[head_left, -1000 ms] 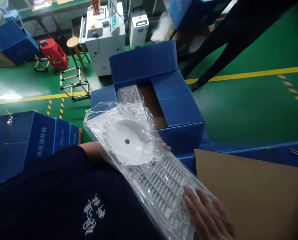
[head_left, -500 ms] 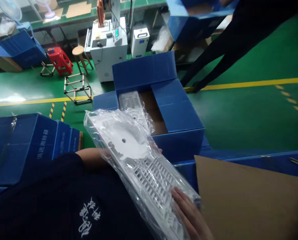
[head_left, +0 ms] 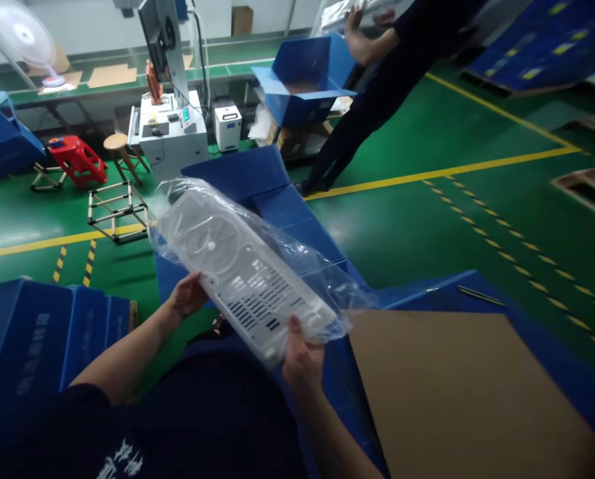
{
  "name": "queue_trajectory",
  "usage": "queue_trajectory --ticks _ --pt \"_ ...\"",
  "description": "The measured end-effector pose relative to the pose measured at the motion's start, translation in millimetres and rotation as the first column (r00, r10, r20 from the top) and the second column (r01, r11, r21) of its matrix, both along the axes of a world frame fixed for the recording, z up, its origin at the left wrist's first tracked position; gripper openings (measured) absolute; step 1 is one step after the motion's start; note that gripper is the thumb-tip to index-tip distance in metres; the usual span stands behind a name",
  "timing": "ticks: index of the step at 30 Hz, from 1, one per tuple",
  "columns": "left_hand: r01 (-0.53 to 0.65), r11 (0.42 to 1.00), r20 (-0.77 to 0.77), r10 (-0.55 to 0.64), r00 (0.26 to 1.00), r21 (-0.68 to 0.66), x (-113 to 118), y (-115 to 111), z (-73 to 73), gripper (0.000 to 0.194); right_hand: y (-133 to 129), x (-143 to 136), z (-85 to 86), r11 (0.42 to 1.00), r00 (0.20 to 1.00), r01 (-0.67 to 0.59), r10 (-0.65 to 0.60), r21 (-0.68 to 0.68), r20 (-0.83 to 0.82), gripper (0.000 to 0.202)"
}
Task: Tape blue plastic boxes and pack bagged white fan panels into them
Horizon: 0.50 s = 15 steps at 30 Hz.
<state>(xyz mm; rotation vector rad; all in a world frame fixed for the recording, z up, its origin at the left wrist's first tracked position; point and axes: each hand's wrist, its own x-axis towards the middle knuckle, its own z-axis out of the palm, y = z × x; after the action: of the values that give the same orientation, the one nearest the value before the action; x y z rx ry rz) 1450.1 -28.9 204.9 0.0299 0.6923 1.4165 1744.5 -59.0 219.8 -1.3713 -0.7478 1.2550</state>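
Between my two hands is a long white plastic panel [head_left: 247, 266], wrapped in a clear plastic bag [head_left: 322, 273]. It has a round recess at its far left end and rows of slots toward its near right end. My left hand [head_left: 190, 294] grips the near long edge by the round recess. At the slotted end, my right hand [head_left: 301, 352] holds the corner with the thumb on top. The panel is tilted in the air over an open blue box [head_left: 302, 226] and hides most of the inside of that box.
Brown cardboard [head_left: 457, 372] lies on blue boxes at the right. Stacked blue boxes [head_left: 22, 346] stand at the left. Beyond are a frame of rods [head_left: 118, 209], a wooden stool [head_left: 116, 142], a white machine cabinet [head_left: 175, 136] and a co-worker [head_left: 372, 100] beside another open blue box [head_left: 302, 106].
The bagged panel has been turned over and now shows its other face. My right hand has shifted from lying on it to gripping its end. The view has swung right.
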Motion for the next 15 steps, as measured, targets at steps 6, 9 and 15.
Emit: queue_trajectory --ticks 6,9,15 --pt "-0.182 0.967 -0.136 0.159 0.978 -0.179 -51.2 32.2 6.6 0.020 78.1 -30.9 -21.7 0.923 0.855 -0.376 0.311 -0.084 -0.415 0.075" --pt "-0.275 0.929 -0.206 0.227 0.952 -0.249 -77.4 45.4 14.8 0.024 145.0 -22.5 -37.3 0.922 0.812 -0.291 0.097 -0.254 -0.576 0.081" --pt "-0.361 0.893 -0.311 0.275 0.910 -0.269 -113.7 77.6 17.7 0.028 252.7 -7.9 -67.3 0.885 0.817 -0.087 -0.199 -0.458 -0.541 0.076"
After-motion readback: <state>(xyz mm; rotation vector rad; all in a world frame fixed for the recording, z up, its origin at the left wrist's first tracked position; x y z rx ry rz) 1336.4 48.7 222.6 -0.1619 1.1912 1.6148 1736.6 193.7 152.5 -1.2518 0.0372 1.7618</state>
